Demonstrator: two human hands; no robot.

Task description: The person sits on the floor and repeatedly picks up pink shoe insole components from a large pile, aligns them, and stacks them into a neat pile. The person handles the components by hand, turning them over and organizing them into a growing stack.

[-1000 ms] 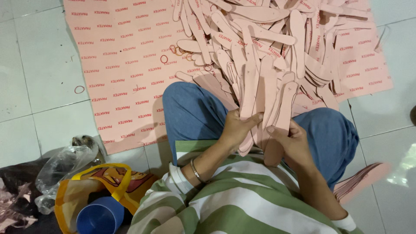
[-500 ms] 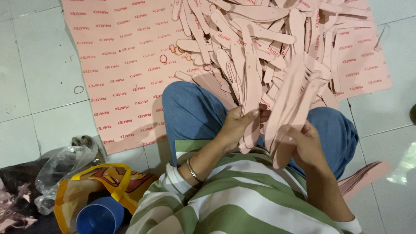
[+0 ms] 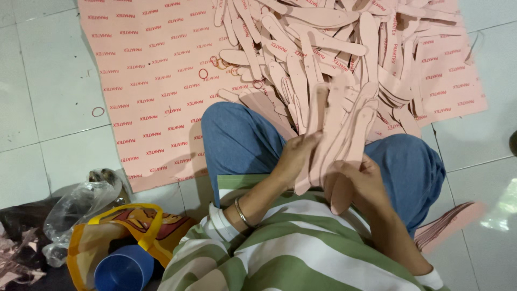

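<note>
Single head-worn view, close, straight down over lap, both hands and pink sheet (image 3: pixel 156 81) on tiled floor (image 3: pixel 43 97).

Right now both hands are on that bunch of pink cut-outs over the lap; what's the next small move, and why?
Probably square the bunch up: its upper ends fan apart unevenly, while the left hand and right hand hold only its lower end. Tapping the ends level looks sensible before anything else.
</note>
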